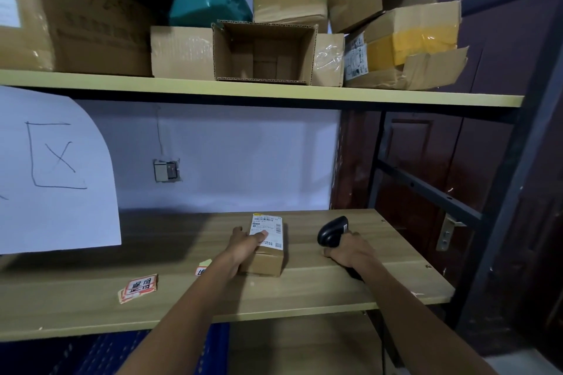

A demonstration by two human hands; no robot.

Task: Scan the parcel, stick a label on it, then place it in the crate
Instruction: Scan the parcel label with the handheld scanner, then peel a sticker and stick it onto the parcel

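A brown cardboard parcel (268,262), lying near-to-far, is gripped by the left hand (248,240). Just right, a black scanner (332,231) is clasped by the right hand (347,248).

Cardboard parcel (268,256), wood-grain shelf (320,289), glossy scanner (330,233)

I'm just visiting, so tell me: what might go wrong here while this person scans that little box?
The left hand holds the small brown cardboard parcel with its thumb across the white shipping label, which may block the black handheld scanner's read. A red-and-white sticker lies partly under the left forearm and could be brushed off the wooden shelf.
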